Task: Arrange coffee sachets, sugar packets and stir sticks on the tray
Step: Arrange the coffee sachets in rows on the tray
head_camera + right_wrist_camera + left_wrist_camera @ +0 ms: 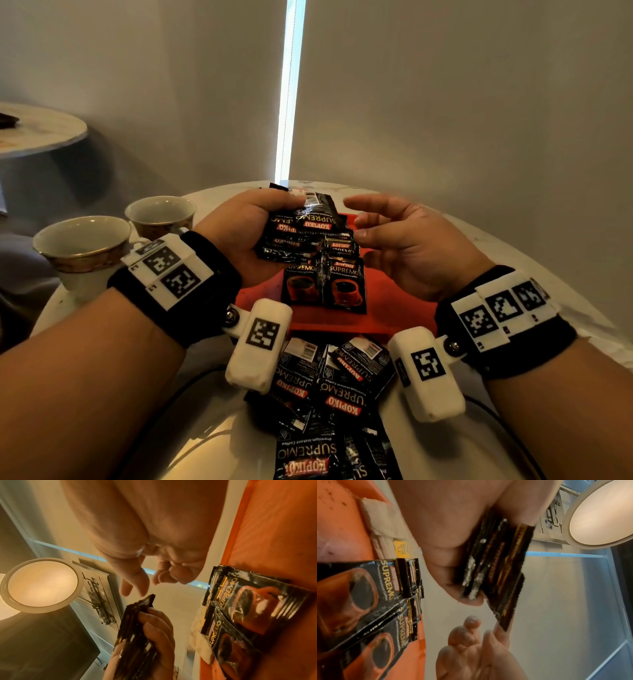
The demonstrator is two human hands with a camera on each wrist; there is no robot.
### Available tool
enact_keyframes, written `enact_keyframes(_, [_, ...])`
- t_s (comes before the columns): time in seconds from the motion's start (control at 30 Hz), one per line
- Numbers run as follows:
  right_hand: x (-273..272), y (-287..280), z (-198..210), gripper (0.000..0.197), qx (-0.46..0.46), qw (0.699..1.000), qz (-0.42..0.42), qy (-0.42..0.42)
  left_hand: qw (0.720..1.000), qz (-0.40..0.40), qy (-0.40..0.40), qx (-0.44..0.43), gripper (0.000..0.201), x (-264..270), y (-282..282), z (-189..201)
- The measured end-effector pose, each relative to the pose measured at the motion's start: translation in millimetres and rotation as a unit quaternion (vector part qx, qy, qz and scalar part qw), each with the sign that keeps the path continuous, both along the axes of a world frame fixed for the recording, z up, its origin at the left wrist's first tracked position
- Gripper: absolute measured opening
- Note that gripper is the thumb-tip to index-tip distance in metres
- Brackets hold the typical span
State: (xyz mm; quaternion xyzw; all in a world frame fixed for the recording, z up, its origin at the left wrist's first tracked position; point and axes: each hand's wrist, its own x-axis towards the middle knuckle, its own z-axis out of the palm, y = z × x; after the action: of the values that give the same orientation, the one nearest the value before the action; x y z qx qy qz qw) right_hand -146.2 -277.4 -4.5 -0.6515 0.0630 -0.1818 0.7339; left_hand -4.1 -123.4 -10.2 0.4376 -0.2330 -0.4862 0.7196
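- Far left on the pale surface (513,246) stand two gold-rimmed cups (82,245), side by side, both upright.
- The left hand (246,233) hovers over the orange tray (383,308), fingers and thumb curled round a fanned bunch of black coffee sachets (301,229); the wrist view shows them pressed edge-on against the palm.
- Under that bunch, two rows of sachets on the tray (325,284) lie face up, overlapping, cup pictures toward me.
- Beyond them on the tray's far side sit pale paper packets (385,524); I cannot read what they are.
- The right hand (407,240) floats just beside the held bunch, fingers loosely spread and holding nothing, fingertips (496,630) nearly at the bunch's edge.
- Nearest the person, off the tray, a loose heap of sachets (335,394) lies on the surface.
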Motion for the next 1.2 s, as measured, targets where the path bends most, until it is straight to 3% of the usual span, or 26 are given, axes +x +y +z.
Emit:
enact_keyframes(0.2, [3,3,-6,0.039,-0.033,0.999,-0.001,0.011,1.0,-0.007,0.006,-0.007,0.046,-4,-1,0])
enact_keyframes(0.63, [6,13,-7,0.019,-0.064,0.997,-0.046,0.023,0.999,0.0,-0.013,0.042,0.039,-3,-2,1])
enact_keyframes(0.77, [6,14,-5,0.016,-0.068,0.996,-0.057,0.017,0.998,-0.003,-0.014,0.057,0.049,0,-1,-1])
enact_keyframes(0.87, [6,16,1,0.013,-0.06,0.995,-0.08,0.003,0.998,-0.001,-0.01,0.066,0.039,2,2,2])
enact_keyframes(1.03, [13,17,14,0.014,-0.034,0.99,-0.139,-0.016,0.991,0.097,0.001,0.09,0.022,11,6,6])
enact_keyframes(1.2, [28,10,19,0.016,-0.059,0.985,-0.132,0.095,0.983,0.141,-0.014,0.113,0.015,20,9,8])
